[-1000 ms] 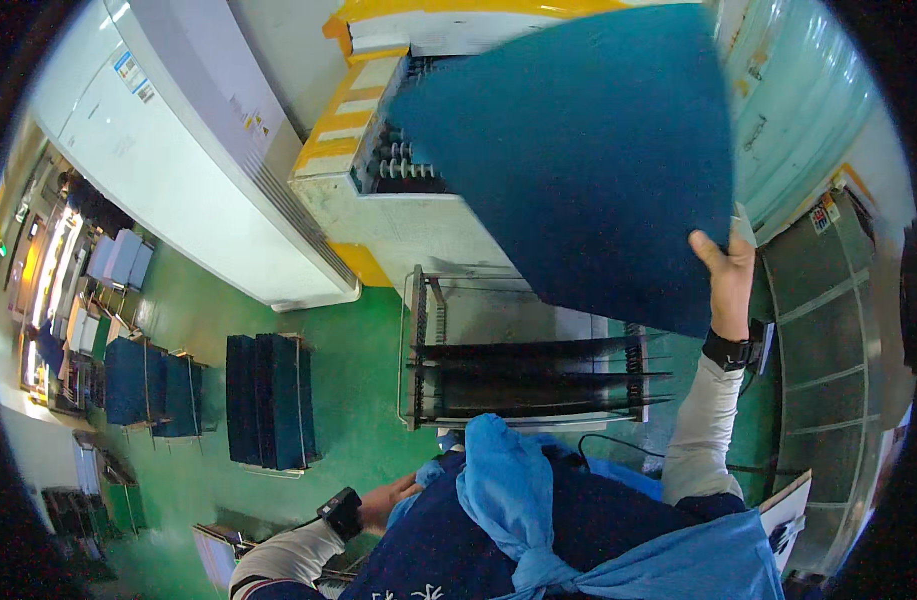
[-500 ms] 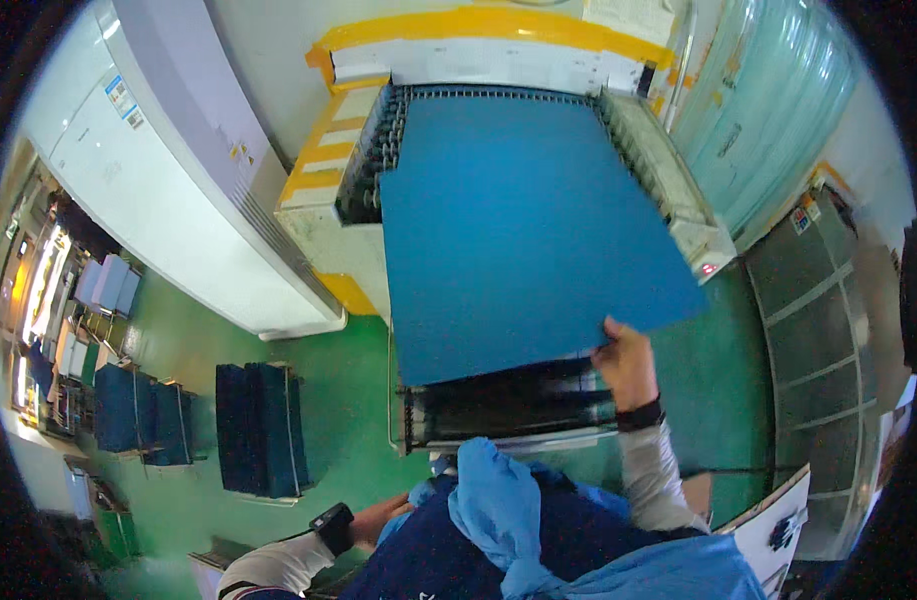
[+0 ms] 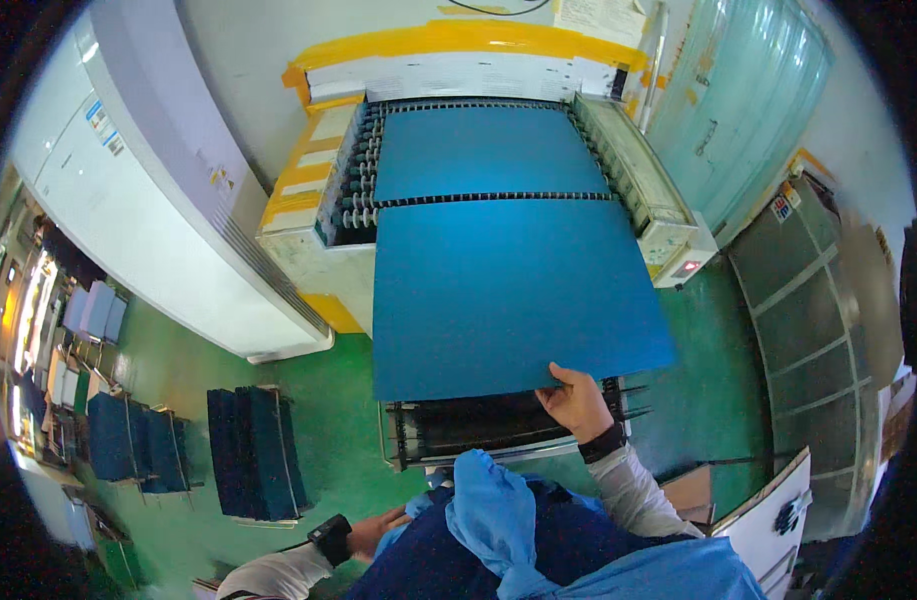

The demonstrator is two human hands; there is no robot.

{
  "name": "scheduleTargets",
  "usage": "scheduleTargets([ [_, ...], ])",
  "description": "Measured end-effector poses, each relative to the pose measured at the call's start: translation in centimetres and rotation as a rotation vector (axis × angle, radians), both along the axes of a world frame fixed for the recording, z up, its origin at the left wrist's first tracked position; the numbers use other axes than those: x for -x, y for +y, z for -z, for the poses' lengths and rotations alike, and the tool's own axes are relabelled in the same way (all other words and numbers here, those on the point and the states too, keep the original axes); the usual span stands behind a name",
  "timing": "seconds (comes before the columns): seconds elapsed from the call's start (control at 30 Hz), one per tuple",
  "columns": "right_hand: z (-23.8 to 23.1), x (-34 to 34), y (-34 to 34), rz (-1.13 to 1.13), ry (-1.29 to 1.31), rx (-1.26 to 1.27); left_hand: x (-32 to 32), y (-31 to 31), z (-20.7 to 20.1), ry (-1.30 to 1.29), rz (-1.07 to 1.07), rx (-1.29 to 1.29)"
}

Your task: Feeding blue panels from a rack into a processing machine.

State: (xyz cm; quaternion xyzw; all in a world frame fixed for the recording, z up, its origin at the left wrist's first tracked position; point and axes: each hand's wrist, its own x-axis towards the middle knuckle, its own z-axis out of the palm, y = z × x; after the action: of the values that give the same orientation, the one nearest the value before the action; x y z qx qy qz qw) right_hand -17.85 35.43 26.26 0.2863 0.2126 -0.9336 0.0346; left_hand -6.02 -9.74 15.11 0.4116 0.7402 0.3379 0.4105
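Whereas a second ago the blue sheet [image 3: 513, 295] was tilted high in the air over the machine, held up at its right edge, it now lies nearly flat, its far edge resting on the roller bed [image 3: 363, 195] of the conveyor machine [image 3: 308, 250]. The right hand [image 3: 576, 400] has moved from the sheet's right side to its near edge, right of centre, and pinches that edge, thumb on top and fingers beneath. A second blue sheet [image 3: 483, 150] lies farther in on the rollers, just beyond the held one, with a row of rollers showing between them.

The left hand [image 3: 378, 530] hangs low at the person's left side, near the waist, touching nothing that can be seen; whether its fingers are spread or curled cannot be told from this view.

Below the sheet's near edge stands a slotted metal rack [image 3: 478, 430], dark plates in it. On the green floor [image 3: 348, 420] to the left stand stacks of dark blue plates [image 3: 253, 450], well apart from the machine.

Judgement: the sheet has passed from carry to feed position. It is aligned square with the bed and supported by it, so the single-hand grip at the near edge appears sufficient.
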Motion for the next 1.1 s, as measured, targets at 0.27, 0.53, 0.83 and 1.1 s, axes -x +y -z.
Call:
scheduleTargets([
  [0.27, 1.7, 2.0, 0.0, -0.130, -0.059, 0.018, 0.6, 2.5, -6.8, -0.217, -0.126, 0.036],
  [0.53, 1.3, 2.7, -0.5, -0.166, -0.014, 0.027, -0.5, 2.0, -6.2, -0.087, -0.146, -0.013],
  [0.83, 0.8, 3.6, -0.2, -0.150, -0.045, 0.025, -0.8, 2.5, -6.9, -0.060, -0.157, -0.036],
  [1.1, 1.1, 4.5, -0.3, -0.142, -0.024, -0.005, -2.2, 1.1, -3.4, -0.014, -0.092, 0.079],
])
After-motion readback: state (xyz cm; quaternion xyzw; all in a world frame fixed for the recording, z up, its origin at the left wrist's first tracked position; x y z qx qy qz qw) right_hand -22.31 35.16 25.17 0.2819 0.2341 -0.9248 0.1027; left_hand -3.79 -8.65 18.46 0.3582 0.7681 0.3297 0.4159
